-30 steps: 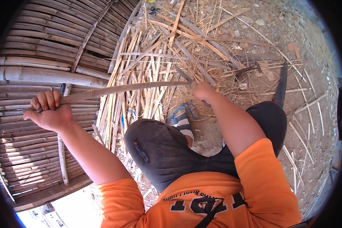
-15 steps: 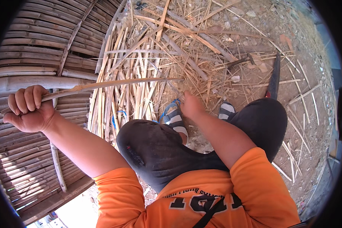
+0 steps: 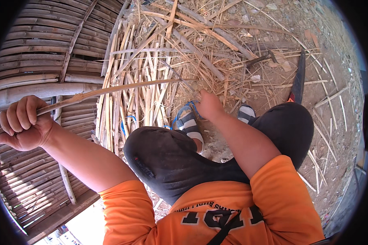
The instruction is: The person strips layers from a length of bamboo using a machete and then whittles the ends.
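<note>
My left hand (image 3: 26, 122), raised at the far left, is closed around the end of a long bamboo strip (image 3: 110, 90). The strip runs rightward over the pile of split bamboo, and its far end lies just ahead of my right hand (image 3: 209, 106). That hand is a fist low between my feet. A thin grey knife blade (image 3: 176, 74) slants up and left from it, crossing near the strip's tip; the handle is hidden in my fingers. Whether blade and strip touch, I cannot tell.
Many split bamboo strips (image 3: 151, 98) lie left of my feet, beside a bamboo-slat wall (image 3: 32, 65). A hammer (image 3: 261, 59) and a saw (image 3: 300, 77) rest on the littered ground ahead right. Blue strapping (image 3: 129, 121) shows by my sandal (image 3: 188, 124).
My left hand has shifted slightly left and down, drawing the strip with it. My right fist has risen a little with the knife.
</note>
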Demonstrator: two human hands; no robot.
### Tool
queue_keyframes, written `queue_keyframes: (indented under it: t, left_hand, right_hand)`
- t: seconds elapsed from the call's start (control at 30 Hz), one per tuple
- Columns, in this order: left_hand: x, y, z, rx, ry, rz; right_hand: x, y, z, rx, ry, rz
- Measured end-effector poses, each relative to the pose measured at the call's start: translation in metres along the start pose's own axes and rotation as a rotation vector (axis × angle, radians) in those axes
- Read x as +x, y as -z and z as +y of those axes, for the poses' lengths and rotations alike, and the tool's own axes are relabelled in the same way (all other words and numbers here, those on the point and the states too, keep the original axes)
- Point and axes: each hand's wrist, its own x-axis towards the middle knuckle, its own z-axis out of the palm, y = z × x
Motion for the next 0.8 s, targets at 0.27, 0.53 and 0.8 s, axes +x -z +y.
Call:
queue_keyframes:
  t: [0.27, 0.53, 0.8]
  left_hand:
    - [0.005, -0.004, 0.0, 0.045, -0.001, 0.052]
    - [0.006, -0.018, -0.008, 0.004, 0.003, 0.013]
    - [0.014, -0.018, -0.008, 0.003, 0.022, 0.026]
  right_hand:
    - [-0.023, 0.02, -0.032, 0.127, 0.216, 0.133]
    - [0.005, -0.009, 0.019, 0.046, -0.074, -0.014]
    - [-0.021, 0.03, -0.037, 0.191, 0.079, 0.108]
